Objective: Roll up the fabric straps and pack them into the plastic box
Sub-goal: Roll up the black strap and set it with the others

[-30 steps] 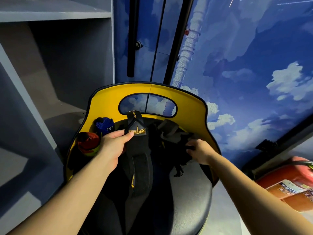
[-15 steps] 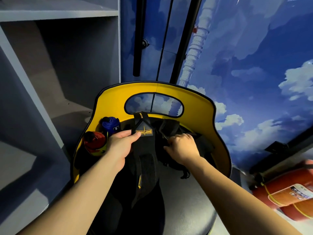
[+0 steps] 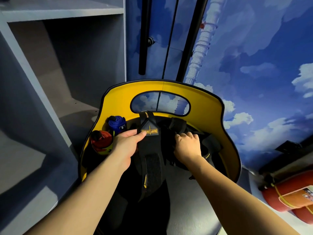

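Yellow-backed chair seat [image 3: 194,192] under black straps [image 3: 152,160], blue roll [image 3: 116,123], red roll [image 3: 101,141].

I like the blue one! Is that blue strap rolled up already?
Yes, rolled up. The blue strap is a tight bundle with a spiral end showing, lying on the chair beside the red roll.

Left hand [image 3: 126,144] thumb pinching; right hand [image 3: 188,146] fingers curled, knuckles up.
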Motion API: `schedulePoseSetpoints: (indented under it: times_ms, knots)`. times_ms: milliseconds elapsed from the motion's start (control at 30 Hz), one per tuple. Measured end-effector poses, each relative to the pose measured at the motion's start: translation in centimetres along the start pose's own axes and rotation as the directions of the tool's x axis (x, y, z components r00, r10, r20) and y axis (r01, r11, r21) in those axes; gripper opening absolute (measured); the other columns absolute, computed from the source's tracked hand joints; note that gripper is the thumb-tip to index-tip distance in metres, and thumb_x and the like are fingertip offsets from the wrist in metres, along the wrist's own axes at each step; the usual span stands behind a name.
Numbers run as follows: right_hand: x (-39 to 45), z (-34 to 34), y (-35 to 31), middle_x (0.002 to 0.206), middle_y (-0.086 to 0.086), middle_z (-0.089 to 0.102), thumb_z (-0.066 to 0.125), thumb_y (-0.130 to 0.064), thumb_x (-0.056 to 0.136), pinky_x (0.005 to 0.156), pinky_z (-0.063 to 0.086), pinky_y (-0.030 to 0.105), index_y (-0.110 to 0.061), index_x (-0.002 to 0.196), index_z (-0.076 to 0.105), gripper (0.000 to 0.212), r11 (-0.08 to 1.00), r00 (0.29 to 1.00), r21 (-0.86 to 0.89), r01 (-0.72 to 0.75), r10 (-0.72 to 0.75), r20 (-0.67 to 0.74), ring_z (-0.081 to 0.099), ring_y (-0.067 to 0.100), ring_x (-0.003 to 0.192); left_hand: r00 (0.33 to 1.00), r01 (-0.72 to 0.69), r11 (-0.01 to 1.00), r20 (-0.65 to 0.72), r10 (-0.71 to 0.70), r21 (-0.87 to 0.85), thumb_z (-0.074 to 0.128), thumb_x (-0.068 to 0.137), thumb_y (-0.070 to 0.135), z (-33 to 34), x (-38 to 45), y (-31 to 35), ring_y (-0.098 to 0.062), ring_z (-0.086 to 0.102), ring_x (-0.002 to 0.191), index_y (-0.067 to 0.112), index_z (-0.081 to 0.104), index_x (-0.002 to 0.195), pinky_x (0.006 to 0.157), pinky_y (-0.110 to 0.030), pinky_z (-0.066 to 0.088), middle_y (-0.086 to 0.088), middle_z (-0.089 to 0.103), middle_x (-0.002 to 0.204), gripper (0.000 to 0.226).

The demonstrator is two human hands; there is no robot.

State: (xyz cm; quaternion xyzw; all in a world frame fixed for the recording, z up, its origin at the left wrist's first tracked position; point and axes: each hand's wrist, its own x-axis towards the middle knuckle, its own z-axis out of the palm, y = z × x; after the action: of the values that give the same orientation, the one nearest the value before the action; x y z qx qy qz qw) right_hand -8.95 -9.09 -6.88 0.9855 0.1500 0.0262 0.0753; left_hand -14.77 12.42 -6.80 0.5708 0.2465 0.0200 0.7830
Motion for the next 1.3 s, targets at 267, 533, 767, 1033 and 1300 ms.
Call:
schedulePoseSetpoints:
  times_ms: [267,533,767,1033,1300]
  knots:
    - [-1.0,1.5,1.4,0.11,0.009,0.061,0.039,-0.018,0.096,0.094,0.037,0.046,-0.016,0.11,0.056,0.022,0.999,0.997,-0.023,-0.046,0.045,-0.065,0.053,0.034,0.106,1.0,0.007,1.0,0.022,-0.007,0.017,0.089,0.036,0.052,0.3,-0.3,0.3,-0.026,0.069,0.111,0.024,0.074,0.115,0.104,-0.052,0.049,0.001,0.076,0.113,0.085]
    - [-0.5,1.0,1.8,0.088,-0.003,0.068,0.067,-0.037,0.09,0.081,0.039,0.039,-0.026,0.086,0.072,0.014,0.998,0.996,-0.053,0.028,-0.033,-0.086,0.057,0.028,0.095,1.0,0.016,1.0,-0.016,-0.016,0.017,0.091,0.039,0.046,0.2,-0.8,0.9,-0.026,0.069,0.11,0.022,0.074,0.114,0.103,-0.049,0.05,-0.001,0.076,0.112,0.08]
    - [0.4,-3.3,4.1,0.117,-0.001,0.071,0.061,-0.037,0.095,0.087,0.044,0.039,-0.032,0.116,0.071,0.024,0.911,0.995,0.411,-0.017,0.057,-0.087,0.056,0.029,0.116,0.999,-0.026,0.999,-0.021,0.027,0.043,0.088,0.041,0.054,0.0,-1.3,1.7,-0.026,0.068,0.111,0.024,0.074,0.115,0.101,-0.051,0.051,0.0,0.074,0.115,0.082]
    - [-2.3,-9.6,7.1,0.099,-0.014,0.069,0.069,-0.025,0.094,0.084,0.048,0.024,-0.026,0.103,0.072,0.009,0.571,0.991,0.814,0.105,0.007,-0.133,0.064,0.008,0.095,0.946,-0.287,0.943,-0.107,0.307,0.171,0.076,0.088,0.012,0.5,-3.4,4.1,-0.021,0.065,0.106,0.034,0.065,0.102,0.085,-0.033,0.053,-0.007,0.067,0.114,0.029]
    - [-4.4,-10.6,8.9,0.101,-0.017,0.064,0.067,-0.022,0.095,0.088,0.041,0.02,-0.024,0.107,0.071,0.012,0.718,0.955,0.637,0.281,-0.141,-0.262,0.054,0.007,0.101,0.887,-0.439,0.835,0.014,0.461,0.332,0.063,0.097,0.015,1.4,-4.5,6.8,-0.011,0.062,0.095,0.042,0.076,0.087,0.078,-0.021,0.045,0.008,0.072,0.104,0.032]
